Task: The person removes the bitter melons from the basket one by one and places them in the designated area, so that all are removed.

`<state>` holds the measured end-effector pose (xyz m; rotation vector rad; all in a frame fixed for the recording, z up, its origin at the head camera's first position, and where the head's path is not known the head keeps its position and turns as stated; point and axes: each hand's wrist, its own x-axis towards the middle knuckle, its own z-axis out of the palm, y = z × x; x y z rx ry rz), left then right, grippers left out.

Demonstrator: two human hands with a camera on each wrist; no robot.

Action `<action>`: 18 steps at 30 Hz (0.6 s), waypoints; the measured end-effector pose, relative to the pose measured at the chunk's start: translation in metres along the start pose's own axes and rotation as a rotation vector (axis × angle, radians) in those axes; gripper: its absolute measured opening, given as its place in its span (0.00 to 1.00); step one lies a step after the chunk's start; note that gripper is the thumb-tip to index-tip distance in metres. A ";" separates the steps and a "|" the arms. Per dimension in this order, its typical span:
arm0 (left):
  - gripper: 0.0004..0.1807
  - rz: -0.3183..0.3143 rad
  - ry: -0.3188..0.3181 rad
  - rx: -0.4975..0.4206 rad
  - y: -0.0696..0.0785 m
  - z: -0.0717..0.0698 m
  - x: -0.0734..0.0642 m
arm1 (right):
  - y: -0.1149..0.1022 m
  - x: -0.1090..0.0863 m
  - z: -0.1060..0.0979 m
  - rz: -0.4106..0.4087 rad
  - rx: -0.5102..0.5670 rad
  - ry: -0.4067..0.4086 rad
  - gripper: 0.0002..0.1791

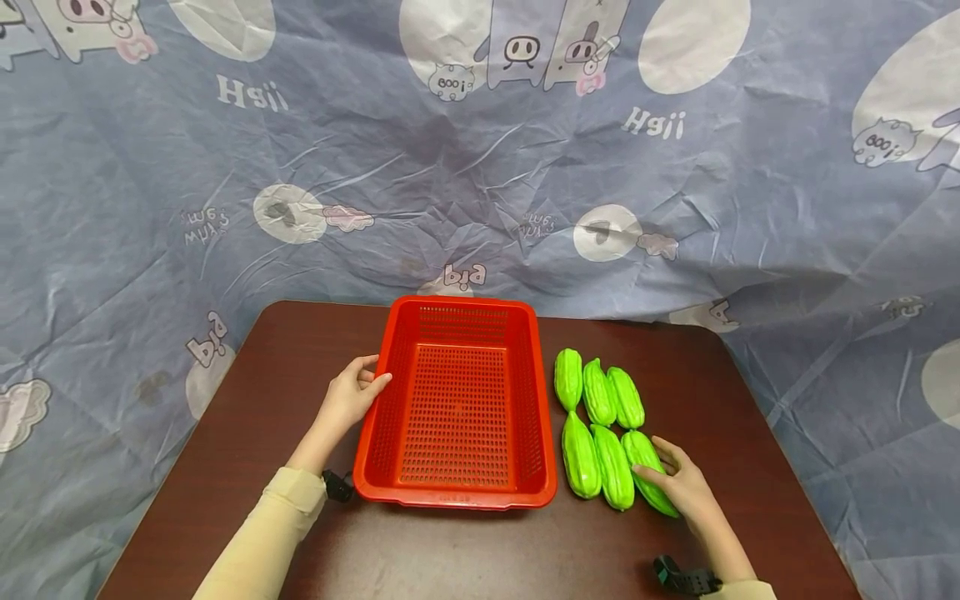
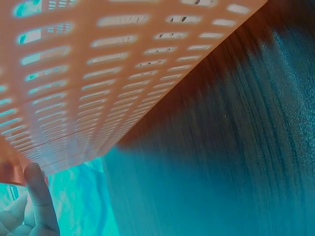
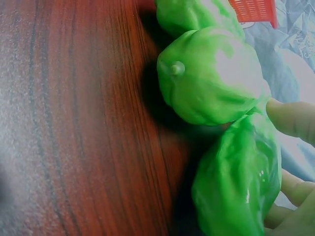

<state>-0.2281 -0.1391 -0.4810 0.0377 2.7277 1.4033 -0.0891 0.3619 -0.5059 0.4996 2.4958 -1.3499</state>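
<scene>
A red plastic basket (image 1: 457, 498) with slotted walls stands on the table, nothing inside it. My left hand (image 1: 355, 392) grips its left rim, thumb over the edge; in the left wrist view, a finger (image 2: 42, 196) shows beside the basket's slotted outer wall (image 2: 83, 98). Several bright green bitter melons (image 1: 582, 457) lie to the basket's right in two rows. At the near right end, my right hand (image 1: 684, 483) holds one bitter melon (image 1: 647, 468) between thumb and fingers. The right wrist view shows that bitter melon (image 3: 241, 172) low beside the table surface, the thumb (image 3: 290, 118) at its upper end.
The dark brown table (image 1: 420, 554) carries the basket and bitter melons. Behind it hangs a wrinkled blue-grey cloth (image 1: 465, 167) with cartoon prints. A dark strap device (image 1: 682, 577) sits on the right wrist, and another (image 1: 339, 485) is at the left wrist.
</scene>
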 end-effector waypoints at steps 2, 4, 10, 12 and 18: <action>0.29 0.002 0.002 0.002 0.000 0.001 0.000 | -0.001 -0.001 -0.001 0.000 -0.002 0.003 0.49; 0.29 0.003 0.003 0.003 0.000 0.001 0.000 | -0.002 -0.001 -0.002 -0.004 -0.004 0.008 0.49; 0.30 0.016 0.015 0.014 0.001 -0.003 0.003 | -0.009 -0.005 -0.009 -0.028 -0.018 0.031 0.49; 0.29 0.016 0.024 0.012 0.003 -0.007 0.003 | -0.014 -0.006 -0.011 -0.047 -0.029 0.049 0.48; 0.28 0.042 0.050 0.010 0.012 -0.020 0.002 | -0.037 -0.008 -0.017 -0.135 -0.058 0.130 0.45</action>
